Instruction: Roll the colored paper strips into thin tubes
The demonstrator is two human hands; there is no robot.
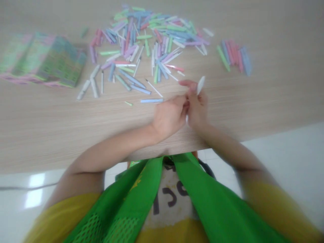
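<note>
- Two bare hands meet above the near middle of a pale wood-grain table (265, 101), seen from above and blurred by motion.
- At the far left lies a flat block of stacked pastel pieces in green, pink and blue (43, 59).
- Right of it, a wide scattered heap of thin pastel sticks, blue, pink, green, purple and white (152, 40), spreads across the far middle, with loose ones trailing toward the hands.
- A single light blue stick (152, 100) lies just left of the hands.
- The left hand (168, 116) is curled, fingertips pressed against the right hand; what it pinches is hidden.
- The right hand (197, 108) is closed around a slim white stick (200, 84), whose tip points up and away past the fingers.
- At the far right, a small separate group of green, pink and blue sticks (234, 55) lies side by side.
</note>
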